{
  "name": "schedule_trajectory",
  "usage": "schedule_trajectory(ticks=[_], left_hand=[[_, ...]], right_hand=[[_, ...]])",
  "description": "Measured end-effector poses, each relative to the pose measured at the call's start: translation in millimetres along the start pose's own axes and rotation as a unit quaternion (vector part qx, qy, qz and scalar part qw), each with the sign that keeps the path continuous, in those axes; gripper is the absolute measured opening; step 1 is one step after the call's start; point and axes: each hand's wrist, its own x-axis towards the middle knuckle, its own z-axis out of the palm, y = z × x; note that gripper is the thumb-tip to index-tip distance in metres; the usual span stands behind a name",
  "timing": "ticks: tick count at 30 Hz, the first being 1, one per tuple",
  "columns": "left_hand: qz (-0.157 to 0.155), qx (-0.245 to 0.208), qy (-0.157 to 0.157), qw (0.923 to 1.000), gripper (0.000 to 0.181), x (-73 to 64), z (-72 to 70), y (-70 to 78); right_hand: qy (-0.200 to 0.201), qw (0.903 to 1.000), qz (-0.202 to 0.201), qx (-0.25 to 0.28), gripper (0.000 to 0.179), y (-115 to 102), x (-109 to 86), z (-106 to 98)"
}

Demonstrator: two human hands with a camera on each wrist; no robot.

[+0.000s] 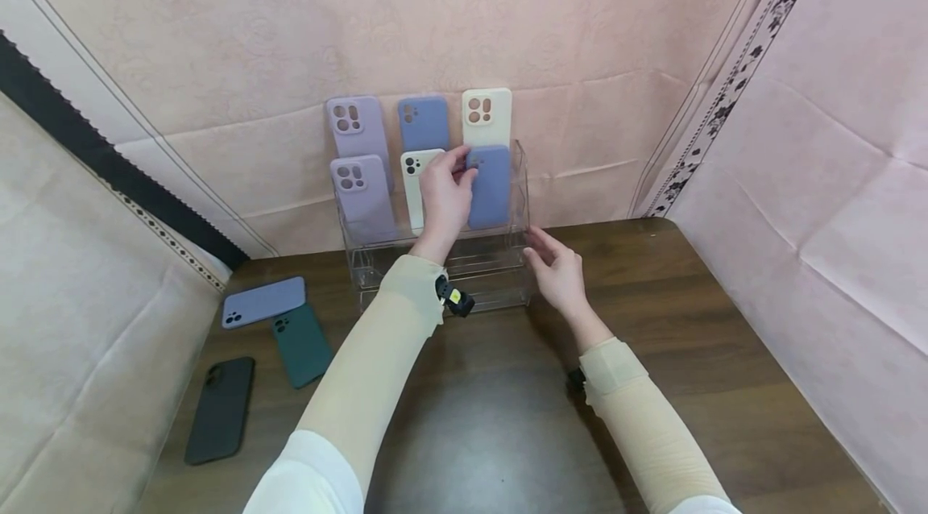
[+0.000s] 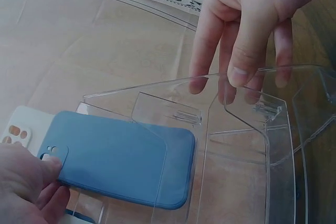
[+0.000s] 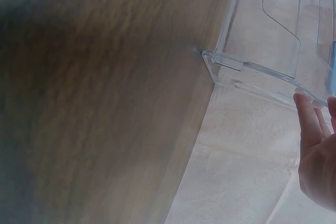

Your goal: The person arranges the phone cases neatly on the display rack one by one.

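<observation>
A clear tiered stand (image 1: 440, 246) holds several phone cases in two rows. My left hand (image 1: 445, 190) pinches the upper left corner of a blue phone case (image 1: 490, 188) in the front row, at the right. The left wrist view shows the thumb lying over that case's camera cutouts, with its lower part inside the clear slot. My right hand (image 1: 558, 266) is at the stand's right side, fingers fairly straight and fingertips touching the clear side panel (image 2: 247, 129). Beside the left hand, a white phone case (image 1: 413, 184) stands in the front row, partly hidden by it.
Lilac (image 1: 365, 188), blue (image 1: 424, 123) and cream (image 1: 487, 115) phone cases also stand in the rack. On the wooden table at left lie a lavender-blue case (image 1: 263, 303), a green case (image 1: 302, 346) and a black case (image 1: 221, 411). Pale cloth (image 1: 602, 55) hangs behind.
</observation>
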Motion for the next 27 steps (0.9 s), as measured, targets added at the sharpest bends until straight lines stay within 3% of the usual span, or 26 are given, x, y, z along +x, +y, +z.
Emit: schedule_trajectory(ticks=[5, 17, 27], left_hand=[[0.007, 0.014, 0.000, 0.9999, 0.039, -1.8, 1.0, -0.8], [0.026, -0.008, 0.020, 0.9994, 0.041, -5.5, -4.0, 3.5], [0.062, -0.029, -0.025, 0.9973, 0.046, -15.5, -18.3, 1.2]], right_hand=[[0.002, 0.9998, -0.010, -0.015, 0.042, 1, 0.4, 0], [-0.001, 0.9998, -0.013, -0.015, 0.042, -2, 0.2, -1], [0.006, 0.9998, -0.005, -0.018, 0.040, -2, 0.4, -1]])
